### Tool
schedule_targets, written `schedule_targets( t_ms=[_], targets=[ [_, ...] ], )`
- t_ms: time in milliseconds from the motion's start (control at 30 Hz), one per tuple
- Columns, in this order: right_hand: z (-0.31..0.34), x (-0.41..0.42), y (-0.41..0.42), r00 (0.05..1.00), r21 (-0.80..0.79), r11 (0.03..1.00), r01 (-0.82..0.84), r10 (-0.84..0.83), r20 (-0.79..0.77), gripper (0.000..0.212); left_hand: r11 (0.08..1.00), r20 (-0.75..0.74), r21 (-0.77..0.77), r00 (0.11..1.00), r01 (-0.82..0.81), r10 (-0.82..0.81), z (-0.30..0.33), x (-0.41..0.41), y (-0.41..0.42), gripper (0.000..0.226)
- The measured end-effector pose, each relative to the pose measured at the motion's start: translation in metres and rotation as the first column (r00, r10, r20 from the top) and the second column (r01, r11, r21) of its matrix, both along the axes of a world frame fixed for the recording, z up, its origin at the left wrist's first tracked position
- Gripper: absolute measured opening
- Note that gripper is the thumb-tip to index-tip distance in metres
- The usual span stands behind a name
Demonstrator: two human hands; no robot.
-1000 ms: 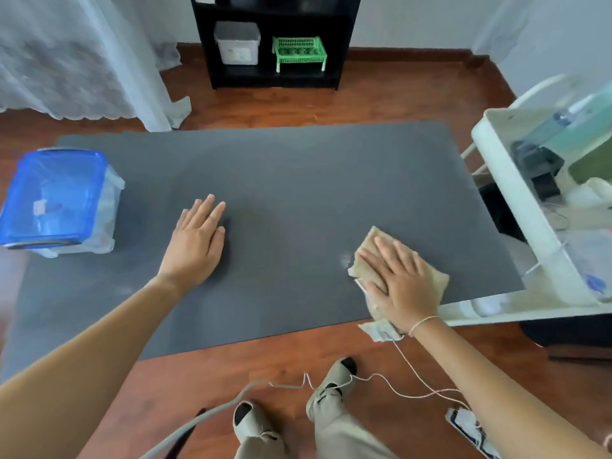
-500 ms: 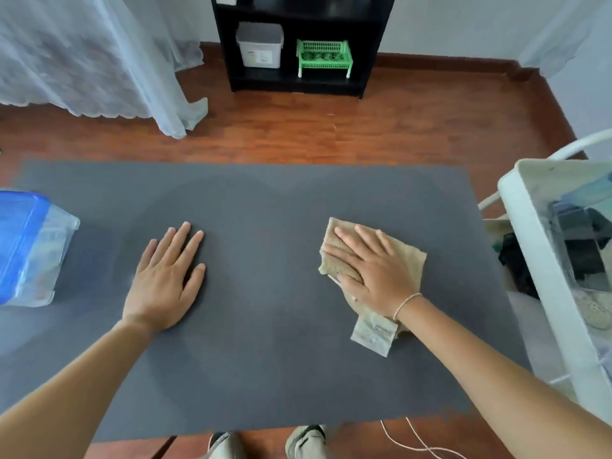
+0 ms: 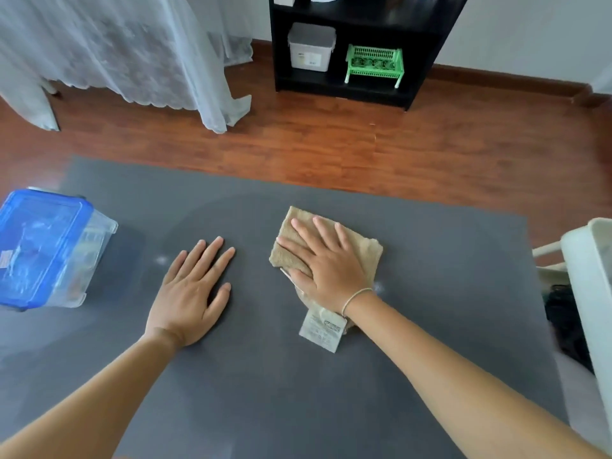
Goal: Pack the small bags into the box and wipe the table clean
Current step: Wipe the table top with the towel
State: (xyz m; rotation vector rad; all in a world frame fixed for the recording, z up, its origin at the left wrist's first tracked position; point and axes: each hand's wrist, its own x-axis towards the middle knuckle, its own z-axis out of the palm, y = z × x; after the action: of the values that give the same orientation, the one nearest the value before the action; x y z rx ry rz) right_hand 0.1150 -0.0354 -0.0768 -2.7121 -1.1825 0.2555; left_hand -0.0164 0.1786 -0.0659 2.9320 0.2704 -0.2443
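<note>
A tan folded cloth [image 3: 364, 248] with a white label lies on the dark grey table [image 3: 447, 276] near its middle. My right hand [image 3: 326, 263] presses flat on the cloth, fingers spread and pointing away from me. My left hand [image 3: 192, 289] rests flat and empty on the table, a hand's width left of the cloth. At the table's left edge stands a clear plastic box [image 3: 99, 246] with a blue lid [image 3: 36, 243] closed on it; small bags show dimly through its wall.
A white cart [image 3: 592, 293] with dark items stands off the table's right side. Beyond the table's far edge is wooden floor, a black shelf [image 3: 420, 61] holding a grey bin [image 3: 311, 46] and green basket [image 3: 374, 64], and a white curtain [image 3: 132, 51].
My right hand has pushed the cloth from the near right edge toward the table's middle and farther from me. My left hand stays flat. The view has tilted up.
</note>
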Motion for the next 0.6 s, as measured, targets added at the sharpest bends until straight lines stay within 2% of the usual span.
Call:
schedule_targets(
  t_ms=[67, 133, 200, 267, 300, 367, 433, 500, 600],
  targets=[
    [-0.001, 0.01, -0.043, 0.999, -0.021, 0.999, 0.045, -0.045, 0.003, 0.052, 1.0, 0.008, 0.003, 1.0, 0.002, -0.002, 0.0, 0.0, 0.001, 0.059],
    [0.001, 0.039, -0.079, 0.979, -0.084, 0.976, 0.203, -0.202, 0.017, 0.051, 1.0, 0.007, 0.012, 1.0, -0.001, 0.001, -0.001, -0.001, 0.003, 0.058],
    [0.004, 0.074, -0.083, 0.916, -0.112, 0.909, 0.401, -0.401, 0.017, 0.05, 1.0, -0.004, 0.014, 1.0, -0.004, 0.004, -0.003, 0.0, 0.004, 0.058],
    [0.006, 0.088, -0.059, 0.867, -0.084, 0.864, 0.497, -0.498, 0.005, 0.049, 1.0, -0.017, 0.017, 1.0, -0.005, 0.005, -0.002, 0.001, 0.005, 0.057],
    [0.006, 0.086, -0.045, 0.885, -0.07, 0.883, 0.465, -0.466, -0.004, 0.049, 1.0, -0.014, 0.018, 1.0, -0.008, 0.008, -0.001, 0.001, 0.004, 0.058],
    [0.002, 0.067, -0.032, 0.955, -0.032, 0.955, 0.296, -0.297, -0.012, 0.048, 1.0, -0.01, 0.022, 1.0, -0.01, 0.01, 0.0, 0.003, 0.002, 0.059],
    [0.0, 0.046, -0.052, 0.986, -0.034, 0.985, 0.168, -0.168, 0.006, 0.049, 1.0, -0.005, 0.023, 1.0, -0.016, 0.016, 0.002, 0.004, 0.001, 0.061],
    [0.001, 0.047, -0.087, 0.981, -0.036, 0.98, 0.196, -0.195, 0.021, 0.051, 0.999, -0.004, 0.032, 1.0, -0.01, 0.01, 0.002, 0.003, 0.001, 0.061],
    [0.0, 0.083, -0.144, 0.911, -0.099, 0.906, 0.412, -0.409, 0.047, 0.053, 0.999, -0.012, 0.04, 1.0, -0.002, 0.003, 0.0, 0.003, 0.003, 0.06]
  ],
)
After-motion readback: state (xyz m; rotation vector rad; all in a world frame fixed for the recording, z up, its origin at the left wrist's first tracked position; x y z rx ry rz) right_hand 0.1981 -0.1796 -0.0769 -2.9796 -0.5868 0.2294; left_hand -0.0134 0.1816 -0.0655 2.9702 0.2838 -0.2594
